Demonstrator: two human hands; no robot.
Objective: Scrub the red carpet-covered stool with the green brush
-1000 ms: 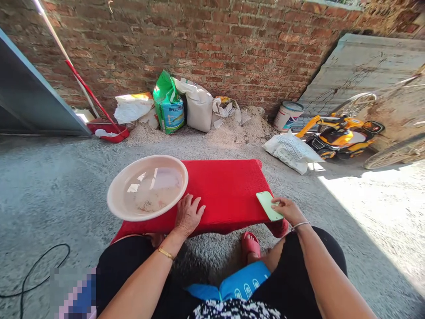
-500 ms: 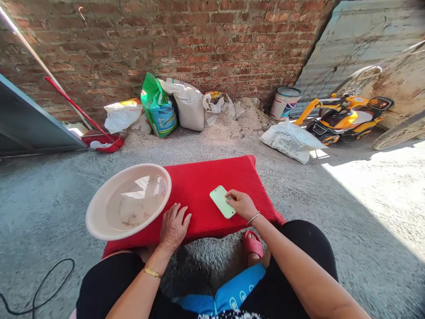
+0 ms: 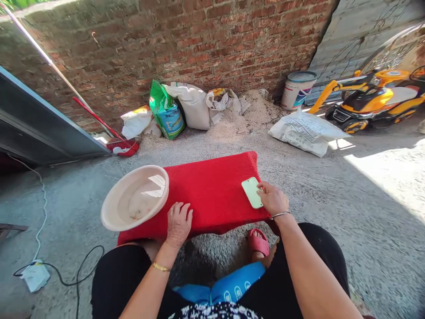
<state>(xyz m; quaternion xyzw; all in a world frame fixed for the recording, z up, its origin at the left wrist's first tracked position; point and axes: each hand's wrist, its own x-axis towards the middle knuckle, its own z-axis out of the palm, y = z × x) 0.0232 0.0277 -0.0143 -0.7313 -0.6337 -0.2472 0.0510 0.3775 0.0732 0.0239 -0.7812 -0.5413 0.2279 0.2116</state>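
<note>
A light green phone (image 3: 251, 192) lies flat near the right end of the red cloth (image 3: 212, 190) that covers a low table. My right hand (image 3: 272, 199) holds its right edge, fingers bent and closed on it; the fingertips hide part of that side. Close to the table's near edge, my left hand (image 3: 179, 223) rests palm down on the cloth, open and with nothing in it. Just left of it stands a wide, pale plastic basin (image 3: 111, 206) with clear water and some small brownish bits at the bottom.
Along the brick wall are a green and blue bag (image 3: 171, 119), a pale sack (image 3: 192, 106), a bucket (image 3: 297, 91) and a red dustpan (image 3: 131, 149). A white sack (image 3: 308, 133) and a yellow toy excavator (image 3: 378, 99) sit right. A black cable (image 3: 78, 277) crosses the floor.
My right hand has slid the phone rightward across the cloth, toward the table's right edge. My left hand stays flat beside the basin. The view has shifted and tilted slightly.
</note>
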